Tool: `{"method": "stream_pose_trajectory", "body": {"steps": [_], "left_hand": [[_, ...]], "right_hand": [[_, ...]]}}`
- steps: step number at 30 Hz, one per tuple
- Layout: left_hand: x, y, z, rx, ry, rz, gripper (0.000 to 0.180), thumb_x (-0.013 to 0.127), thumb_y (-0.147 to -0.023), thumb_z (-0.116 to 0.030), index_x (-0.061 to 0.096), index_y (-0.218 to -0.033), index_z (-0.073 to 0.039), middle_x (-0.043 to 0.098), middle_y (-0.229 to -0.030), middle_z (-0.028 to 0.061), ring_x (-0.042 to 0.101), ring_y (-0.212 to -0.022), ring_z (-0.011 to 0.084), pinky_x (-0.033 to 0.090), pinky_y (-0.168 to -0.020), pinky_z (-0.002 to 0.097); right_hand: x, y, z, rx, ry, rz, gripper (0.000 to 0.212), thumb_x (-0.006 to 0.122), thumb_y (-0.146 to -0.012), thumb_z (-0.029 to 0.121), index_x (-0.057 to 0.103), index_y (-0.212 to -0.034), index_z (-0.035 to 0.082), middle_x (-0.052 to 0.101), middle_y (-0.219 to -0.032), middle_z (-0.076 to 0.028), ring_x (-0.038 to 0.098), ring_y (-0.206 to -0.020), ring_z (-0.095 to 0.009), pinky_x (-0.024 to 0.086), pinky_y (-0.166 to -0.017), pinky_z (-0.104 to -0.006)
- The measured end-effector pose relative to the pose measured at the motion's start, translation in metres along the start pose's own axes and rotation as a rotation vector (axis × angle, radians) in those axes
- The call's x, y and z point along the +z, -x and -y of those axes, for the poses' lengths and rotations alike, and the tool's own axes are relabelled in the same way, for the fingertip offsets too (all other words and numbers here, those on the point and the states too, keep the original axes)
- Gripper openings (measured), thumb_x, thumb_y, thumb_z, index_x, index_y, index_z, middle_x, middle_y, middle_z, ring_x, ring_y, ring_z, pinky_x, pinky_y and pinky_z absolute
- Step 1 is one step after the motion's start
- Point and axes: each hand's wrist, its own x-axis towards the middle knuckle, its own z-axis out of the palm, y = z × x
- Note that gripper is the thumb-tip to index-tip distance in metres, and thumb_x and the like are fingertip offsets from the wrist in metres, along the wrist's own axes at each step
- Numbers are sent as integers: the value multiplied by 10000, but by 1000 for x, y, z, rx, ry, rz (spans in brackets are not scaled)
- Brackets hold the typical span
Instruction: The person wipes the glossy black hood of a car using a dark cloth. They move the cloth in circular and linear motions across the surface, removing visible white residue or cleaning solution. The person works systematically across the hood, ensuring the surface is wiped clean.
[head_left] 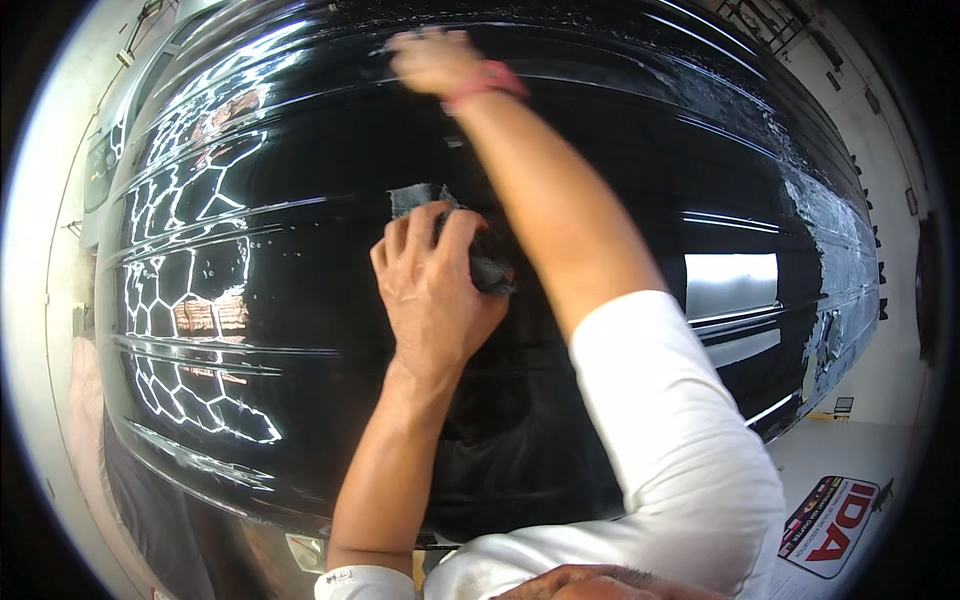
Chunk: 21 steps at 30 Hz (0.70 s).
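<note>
A glossy black ridged vehicle roof point(370, 400) fills most of the view. On its middle lies my left hand point(425, 275), fingers curled over a dark grey cloth point(490, 272) pressed to the surface. One corner of the cloth sticks out ahead of the fingertips. My right arm stretches across to the far part of the roof, a red band round its wrist. There my right hand point(435, 60) is low over or on the black surface; its fingers are blurred, and I cannot make out whether they hold anything.
Hexagonal lights reflect on the roof's left side. Greyish, patchy residue point(845, 245) covers its right end. Beyond that end stands a pale wall point(890, 330), and a sign with red letters point(828, 525) is at the lower right. Another vehicle point(100, 165) shows at the far left.
</note>
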Motion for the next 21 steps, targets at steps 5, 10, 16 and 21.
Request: {"method": "stream_pose_trajectory", "body": {"steps": [5,10,16,21], "left_hand": [[8,2,-2,26,37,3,418,861,-667,-93,729,-1062,-139,684,-1187,94,635,-1125,368,485,-973,477],[10,4,-8,-11,105,-63,406,872,-692,-113,730,-1070,-153,678,-1217,79,631,-1189,348,472,-1000,491],[22,7,-11,-4,129,-51,437,901,-674,-128,725,-1073,-141,671,-1225,83,625,-1187,361,469,-994,515],[9,7,-5,13,63,2,462,899,-654,-139,728,-1083,-146,672,-1212,86,618,-1185,362,472,-998,496]], "right_hand": [[8,17,-25,-289,-112,104,375,501,-1101,316,695,-1397,192,539,-1665,64,480,-1550,-304,437,-1206,-569],[-102,173,-221,45,-176,-68,422,455,-1168,277,688,-1480,113,664,-1537,-114,581,-1473,-298,446,-1229,-392],[-83,146,-169,-61,-146,-77,416,446,-1152,286,742,-1376,98,719,-1427,-150,656,-1352,-366,518,-1148,-436],[-22,9,4,-133,-29,104,385,517,-1079,302,751,-1301,92,776,-1297,-146,701,-1254,-362,549,-1074,-455]]}}
